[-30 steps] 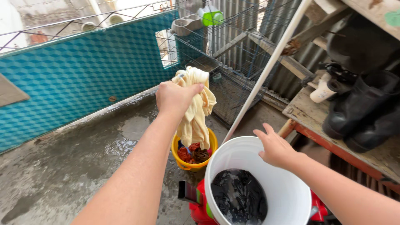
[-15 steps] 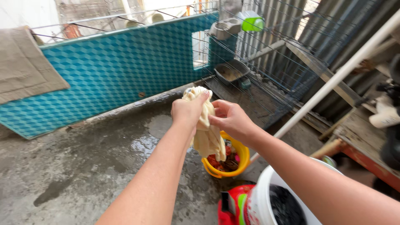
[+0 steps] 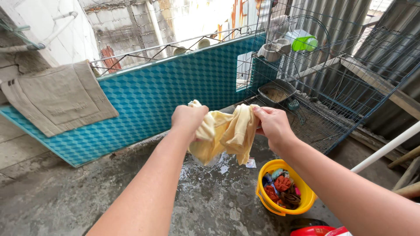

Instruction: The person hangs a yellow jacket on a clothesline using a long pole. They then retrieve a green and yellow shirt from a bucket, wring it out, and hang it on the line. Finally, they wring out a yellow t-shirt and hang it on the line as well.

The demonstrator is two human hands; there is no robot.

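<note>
At nine o'clock, a grey-brown mat (image 3: 59, 99) hangs over the top edge of the blue patterned panel (image 3: 175, 87), flat against it. Below lies the wet concrete floor (image 3: 87, 192), with a puddle under the hands. At the centre, the left hand (image 3: 189, 119) is closed in a fist around one bunched end of a pale yellow cloth (image 3: 223, 135). The cloth hangs between both hands, sagging in folds, with a small white tag dangling from its lower edge. Just to the right, the right hand (image 3: 272, 123) pinches the other end, thumb and fingers closed on the fabric. At five o'clock, below the right forearm, a yellow bucket (image 3: 273, 205) stands on the floor, well apart from the cloth; it holds a heap of small clothes in red, brown and blue. At one o'clock, a wire cage (image 3: 350, 87) holds a dark tray (image 3: 276, 91) with something pale in it, a grey bowl (image 3: 272, 51) and a green-and-white bottle (image 3: 302, 41). At four o'clock, a white pipe (image 3: 387, 147) slants upward.
</note>
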